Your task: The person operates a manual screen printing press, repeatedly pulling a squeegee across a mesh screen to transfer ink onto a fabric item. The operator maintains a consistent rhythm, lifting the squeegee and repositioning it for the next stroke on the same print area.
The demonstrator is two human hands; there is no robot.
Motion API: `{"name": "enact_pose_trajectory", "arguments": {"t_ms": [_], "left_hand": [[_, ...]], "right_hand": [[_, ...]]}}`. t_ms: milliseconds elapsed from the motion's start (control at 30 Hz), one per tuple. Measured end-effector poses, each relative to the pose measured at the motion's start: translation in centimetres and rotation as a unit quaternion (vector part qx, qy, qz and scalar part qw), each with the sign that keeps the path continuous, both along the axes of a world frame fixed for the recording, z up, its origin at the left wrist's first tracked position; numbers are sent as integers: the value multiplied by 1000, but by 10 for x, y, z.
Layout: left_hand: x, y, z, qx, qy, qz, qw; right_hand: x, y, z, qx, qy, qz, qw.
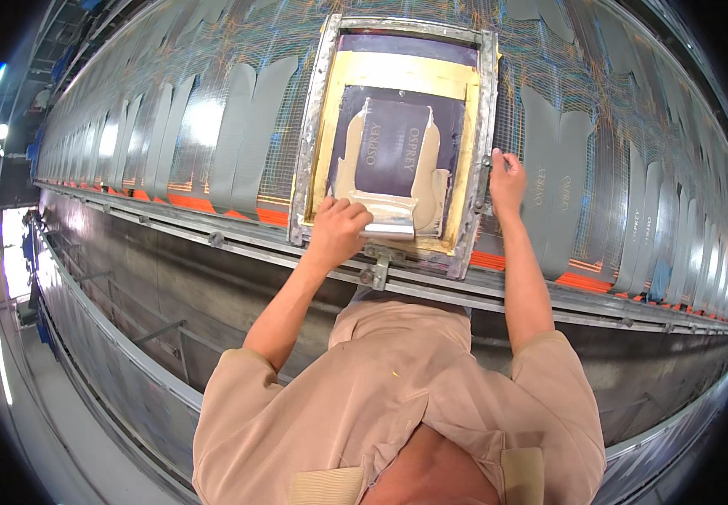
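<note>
A screen printing frame with metal sides lies on the long table in front of me. Inside it, yellow tape borders a dark mesh with faint lettering. Cream-coloured ink forms a rough U along both sides and the near end of the mesh. My left hand is wrapped round the left end of a squeegee at the frame's near end; the squeegee's blade is partly hidden. At the frame's right side, my right hand is closed, with thumb and fingertips against the metal edge.
Rows of grey cut pieces lie along the table on both sides of the frame; several on the right bear light lettering. A metal rail with a bracket runs along the table's near edge. Another long table edge is behind me.
</note>
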State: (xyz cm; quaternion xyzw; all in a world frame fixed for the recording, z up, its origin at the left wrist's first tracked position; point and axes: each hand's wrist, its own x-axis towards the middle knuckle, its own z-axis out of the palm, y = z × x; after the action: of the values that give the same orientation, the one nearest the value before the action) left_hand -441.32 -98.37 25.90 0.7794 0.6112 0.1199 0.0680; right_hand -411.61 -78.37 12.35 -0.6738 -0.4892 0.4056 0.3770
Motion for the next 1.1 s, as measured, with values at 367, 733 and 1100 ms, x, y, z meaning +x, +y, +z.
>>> {"name": "enact_pose_trajectory", "arguments": {"t_ms": [367,733,1100], "left_hand": [[-22,32,-30,19,-11,-51,998],[-61,232,-22,-49,-14,-47,998],[-63,251,-44,-62,-38,-42,996]], "right_hand": [[-7,0,17,-19,-126,21,992],[-108,84,123,157,-113,434,880],[-150,103,78,98,-292,476,824]]}}
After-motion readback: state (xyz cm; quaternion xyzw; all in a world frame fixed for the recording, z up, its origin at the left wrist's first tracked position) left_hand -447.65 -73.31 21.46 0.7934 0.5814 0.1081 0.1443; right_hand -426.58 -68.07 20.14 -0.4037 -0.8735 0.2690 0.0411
